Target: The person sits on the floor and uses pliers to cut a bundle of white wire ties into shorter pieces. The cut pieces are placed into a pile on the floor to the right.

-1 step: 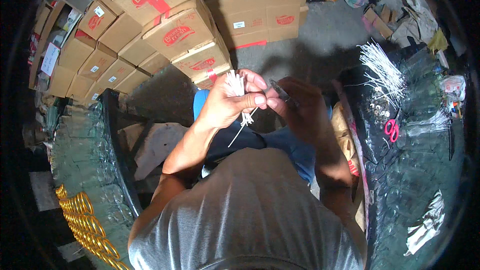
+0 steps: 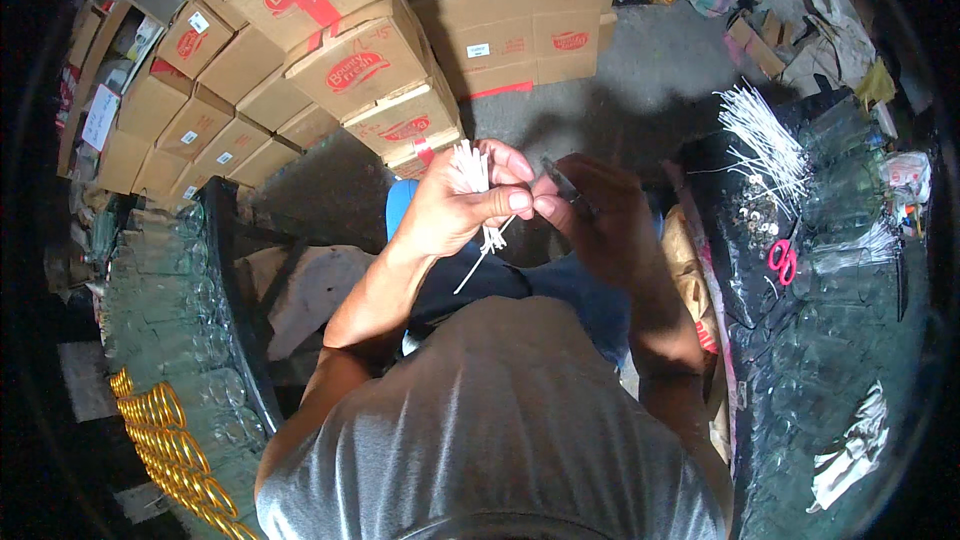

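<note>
If the fingers of the left hand (image 2: 444,214), clamped round the white strands (image 2: 468,169), were eased, some could be spilled below them while a dark piece (image 2: 562,182) is pinched by the right hand's (image 2: 598,198) fingers.

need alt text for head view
A person's left hand grips bundled white strands beside the right hand, which holds a dark piece. Loose white strands and pink-handled scissors lie at right; cardboard boxes stand stacked ahead.
</note>
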A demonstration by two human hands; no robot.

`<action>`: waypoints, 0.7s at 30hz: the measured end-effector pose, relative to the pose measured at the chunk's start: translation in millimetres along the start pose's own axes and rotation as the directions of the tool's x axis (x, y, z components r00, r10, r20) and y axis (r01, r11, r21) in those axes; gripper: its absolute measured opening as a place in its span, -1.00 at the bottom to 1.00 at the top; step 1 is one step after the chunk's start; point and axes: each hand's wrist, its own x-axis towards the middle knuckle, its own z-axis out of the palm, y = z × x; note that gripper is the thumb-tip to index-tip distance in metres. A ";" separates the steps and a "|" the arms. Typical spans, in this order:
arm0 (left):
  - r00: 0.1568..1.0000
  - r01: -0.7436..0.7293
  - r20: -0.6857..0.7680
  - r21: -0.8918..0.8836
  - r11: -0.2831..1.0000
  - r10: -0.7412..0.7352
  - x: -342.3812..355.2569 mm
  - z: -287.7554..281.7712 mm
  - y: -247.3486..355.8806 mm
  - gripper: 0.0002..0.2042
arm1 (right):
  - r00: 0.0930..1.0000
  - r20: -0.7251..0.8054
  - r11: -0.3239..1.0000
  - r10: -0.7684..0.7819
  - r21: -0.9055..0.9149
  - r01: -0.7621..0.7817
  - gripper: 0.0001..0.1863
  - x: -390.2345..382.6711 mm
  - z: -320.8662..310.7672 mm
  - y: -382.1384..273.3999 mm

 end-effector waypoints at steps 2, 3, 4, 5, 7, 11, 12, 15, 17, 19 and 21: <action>1.000 0.006 0.021 0.024 1.000 -0.006 4.1 -2.4 -0.2 -0.79 | 1.000 0.009 1.000 0.009 0.000 -0.009 -0.82 2.6 1.1 5.0; 1.000 -0.001 -0.013 0.076 0.997 0.002 4.3 2.8 0.5 -0.82 | 1.000 0.013 1.000 0.022 -0.002 -0.022 -0.82 1.7 1.4 6.0; 0.999 -0.006 -0.047 0.128 0.992 0.012 4.7 6.5 1.0 -0.85 | 1.000 -0.025 0.999 0.019 -0.046 -0.020 -0.82 1.1 1.9 6.2; 0.998 -0.012 -0.058 0.221 0.975 0.025 5.4 7.7 0.9 -0.88 | 0.998 -0.063 0.996 0.014 -0.090 -0.020 -0.82 0.5 2.7 6.0; 0.995 -0.016 -0.080 0.406 0.914 0.053 6.0 9.3 0.8 -0.93 | 0.990 -0.111 0.993 0.082 -0.076 -0.091 -0.82 -1.5 4.1 4.1; 0.989 -0.019 -0.124 0.409 0.912 0.076 7.9 12.4 -5.7 -0.93 | 0.945 -0.129 0.935 0.302 0.231 -0.267 -0.83 -9.9 8.0 9.7; 0.986 -0.011 -0.150 0.389 0.921 0.075 7.1 15.0 -4.9 -0.93 | 0.932 -0.130 0.902 0.339 0.327 -0.283 -0.83 -12.3 9.6 13.1; 0.980 0.005 -0.188 0.339 0.941 0.062 2.8 22.1 -2.3 -0.92 | 0.885 -0.240 0.823 0.399 0.519 -0.230 -0.84 -11.7 18.4 6.7; 0.985 0.008 -0.166 0.318 0.948 0.048 1.6 22.7 -2.4 -0.89 | 0.876 -0.246 0.806 0.416 0.546 -0.229 -0.84 -13.2 20.2 9.3; 0.989 0.002 -0.144 0.319 0.948 0.046 0.9 20.3 -4.2 -0.89 | 0.882 -0.240 0.802 0.406 0.556 -0.218 -0.85 -15.4 21.2 13.7; 0.986 -0.020 -0.152 0.268 0.963 0.063 0.1 21.3 -4.9 -0.89 | 0.905 -0.218 0.809 0.365 0.556 -0.191 -0.85 -16.7 20.6 18.0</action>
